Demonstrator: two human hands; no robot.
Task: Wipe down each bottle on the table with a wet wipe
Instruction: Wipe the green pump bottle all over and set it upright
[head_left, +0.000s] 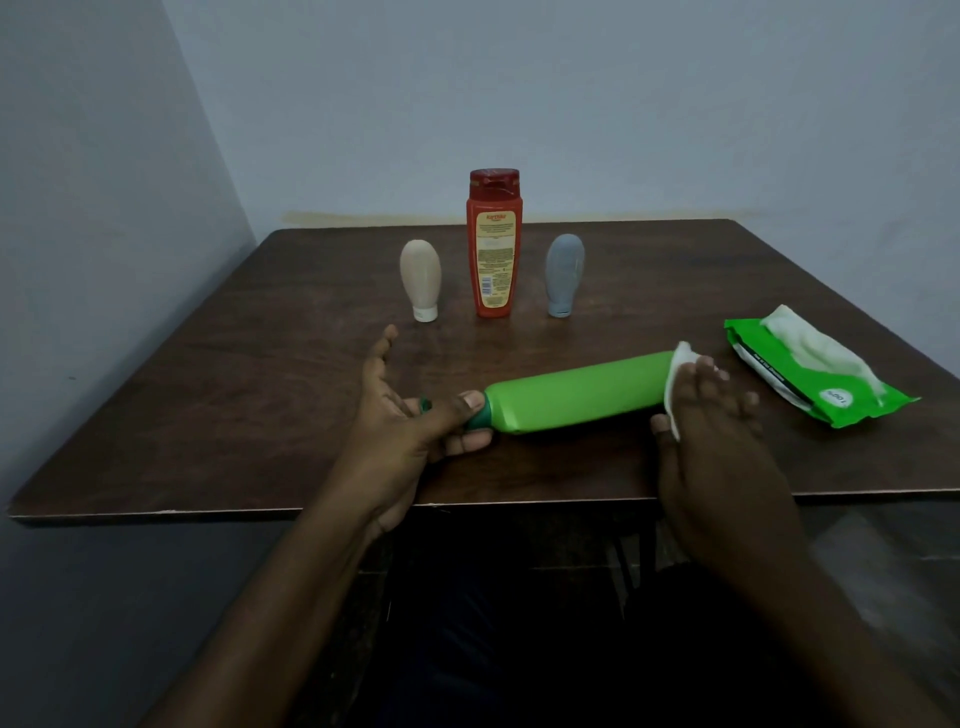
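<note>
A green bottle lies on its side just above the near part of the table. My left hand pinches its dark green cap between thumb and fingers. My right hand holds a white wet wipe against the bottle's base end, with thumb below and fingers over the wipe. Farther back stand a beige bottle, cap down, a tall red bottle, and a grey bottle, cap down.
A green pack of wet wipes lies at the right, with a wipe sticking out of its top. The dark wooden table sits in a corner; walls close at the left and back.
</note>
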